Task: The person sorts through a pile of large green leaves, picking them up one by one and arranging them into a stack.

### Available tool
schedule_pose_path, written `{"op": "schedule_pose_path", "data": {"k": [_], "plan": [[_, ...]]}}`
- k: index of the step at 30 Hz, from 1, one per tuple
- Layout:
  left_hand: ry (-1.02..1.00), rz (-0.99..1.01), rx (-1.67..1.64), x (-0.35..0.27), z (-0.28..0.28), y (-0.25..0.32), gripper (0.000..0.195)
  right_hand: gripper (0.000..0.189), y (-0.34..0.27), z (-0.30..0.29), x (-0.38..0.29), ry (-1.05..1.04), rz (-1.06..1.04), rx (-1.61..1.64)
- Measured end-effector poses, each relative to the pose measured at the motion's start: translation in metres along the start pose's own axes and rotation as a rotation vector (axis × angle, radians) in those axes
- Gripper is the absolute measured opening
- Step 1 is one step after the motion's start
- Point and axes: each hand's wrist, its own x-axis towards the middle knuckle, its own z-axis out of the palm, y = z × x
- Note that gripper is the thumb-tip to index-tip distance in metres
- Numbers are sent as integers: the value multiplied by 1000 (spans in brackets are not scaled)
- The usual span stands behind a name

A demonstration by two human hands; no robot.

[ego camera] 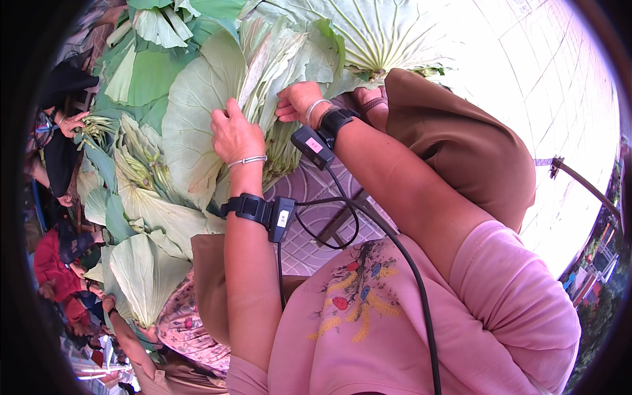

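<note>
A thick bundle of lotus leaves (281,59), folded and layered, stands between my two hands, its cut stem ends pointing down towards me. My left hand (238,132) grips the edge of the leaves on the bundle's left side, thumb up, beside a broad pale leaf (200,113). On the bundle's right side my right hand (298,102) rests against the leaves with fingers bent and slightly apart; whether it grips any is not plain. Each wrist wears a silver bangle and a black strap with a small cabled device.
More lotus leaves (148,74) and bundles lie on the left; a large spread leaf (380,34) lies beyond. Tiled pavement (543,98) is at right. Other people sit along the left edge, one person's hand (71,123) holding stems. My sandalled foot (374,103) is near the bundle.
</note>
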Motion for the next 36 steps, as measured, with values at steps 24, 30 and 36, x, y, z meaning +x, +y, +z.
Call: {"op": "schedule_pose_path", "data": {"k": [24,30,36], "plan": [[-50,11,-161,1,-5,-17,58,12,-9,-2,1,-48,-9,-22],[-122,-38,-196,4,-14,-20,62,14,-2,2,1,-61,23,-34],[-142,-56,-192,6,-14,-21,61,16,-3,4,-4,-92,48,-58]]}}
